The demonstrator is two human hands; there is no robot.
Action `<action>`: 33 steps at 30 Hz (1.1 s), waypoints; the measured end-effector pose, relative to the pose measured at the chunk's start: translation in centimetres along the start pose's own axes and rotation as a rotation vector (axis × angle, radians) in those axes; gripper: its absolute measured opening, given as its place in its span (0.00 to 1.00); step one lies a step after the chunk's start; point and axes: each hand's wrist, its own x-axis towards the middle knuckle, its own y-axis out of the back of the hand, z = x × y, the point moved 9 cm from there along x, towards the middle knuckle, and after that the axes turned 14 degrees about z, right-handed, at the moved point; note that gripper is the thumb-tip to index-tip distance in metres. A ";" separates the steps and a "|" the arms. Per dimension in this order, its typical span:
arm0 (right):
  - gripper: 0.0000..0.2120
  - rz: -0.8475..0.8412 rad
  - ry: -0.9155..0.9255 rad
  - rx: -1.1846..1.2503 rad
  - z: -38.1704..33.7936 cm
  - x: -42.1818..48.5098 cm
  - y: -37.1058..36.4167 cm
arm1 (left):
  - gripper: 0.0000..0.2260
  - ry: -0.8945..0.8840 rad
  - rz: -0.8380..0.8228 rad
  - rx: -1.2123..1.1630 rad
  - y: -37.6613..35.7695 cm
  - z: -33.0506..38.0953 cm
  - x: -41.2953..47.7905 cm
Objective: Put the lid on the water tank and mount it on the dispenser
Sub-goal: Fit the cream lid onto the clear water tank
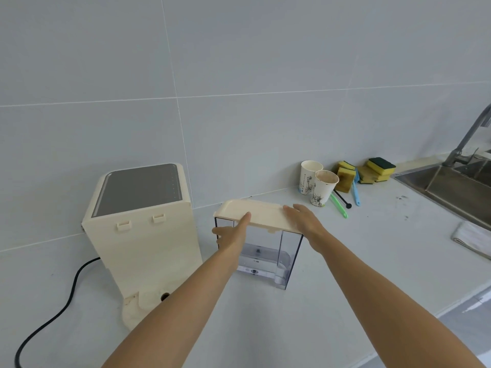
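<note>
A clear water tank [288,258] stands on the white counter, right of the cream dispenser [144,243]. A cream lid [261,212] lies across the tank's top. My left hand [233,233] rests on the lid's near left edge, its fingers reaching over the top and its thumb pointing left beside the tank wall. My right hand [305,221] lies flat on the lid's right end, fingers spread. The dispenser shows its back, with two small clips near the top and a low base plate [148,301] in front.
A black power cable [66,301] trails from the dispenser to the lower left. Two paper cups [317,185], sponges [372,170] and thin brushes [354,191] sit by the wall. A steel sink [457,189] with a tap is far right, a folded cloth [473,239] beside it.
</note>
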 end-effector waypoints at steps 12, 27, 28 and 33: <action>0.15 -0.075 0.090 -0.185 0.8 -1.5 0.4 | 0.36 -0.123 -0.012 0.073 -1.4 1.6 1.1; 0.16 -0.080 0.204 -0.413 0.5 -7.2 -0.3 | 0.11 -0.383 -0.192 0.194 -4.2 6.5 -0.2; 0.16 -0.094 0.208 -0.419 0.4 -7.6 -0.6 | 0.13 -0.422 -0.191 0.248 -4.3 7.0 -0.5; 0.19 -0.118 0.241 -0.407 0.0 -8.9 -2.5 | 0.17 -0.507 -0.259 0.508 -4.9 8.0 -1.7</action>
